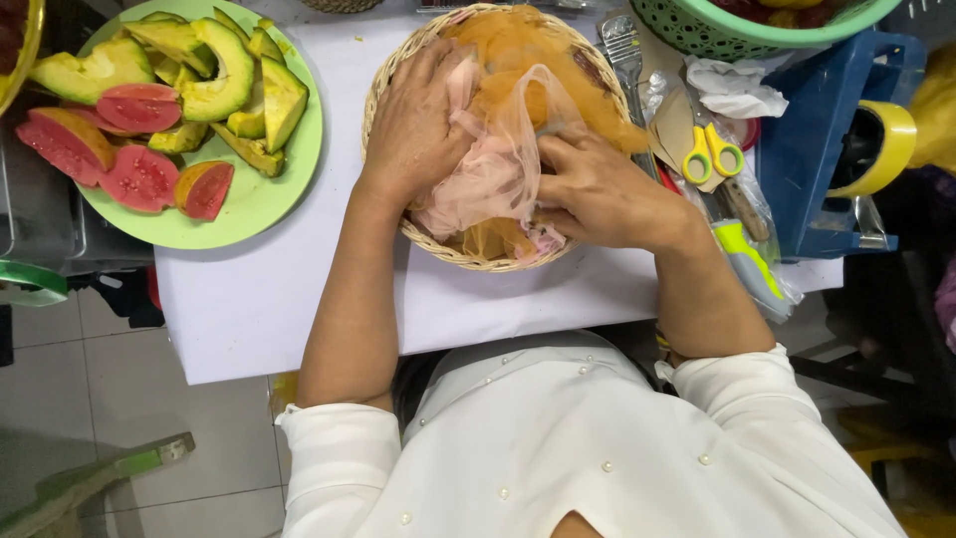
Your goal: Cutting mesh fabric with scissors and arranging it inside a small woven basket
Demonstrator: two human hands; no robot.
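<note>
A round woven basket [383, 80] sits on the white table, filled with sheer pink mesh fabric [488, 179] over orange mesh fabric [518, 45]. My left hand [418, 125] lies flat inside the basket's left side, pressing down on the pink mesh. My right hand [597, 189] rests at the basket's right side, fingers curled into the pink mesh and pinching it. The bottom of the basket is hidden under the fabric.
A green plate [249, 199] with cut guava wedges sits at the left. Yellow-handled scissors [709, 149], a craft knife [747, 254] and a metal comb [625, 50] lie at the right. A green mesh basket [717, 30] and a blue box [817, 130] with a tape roll stand beyond.
</note>
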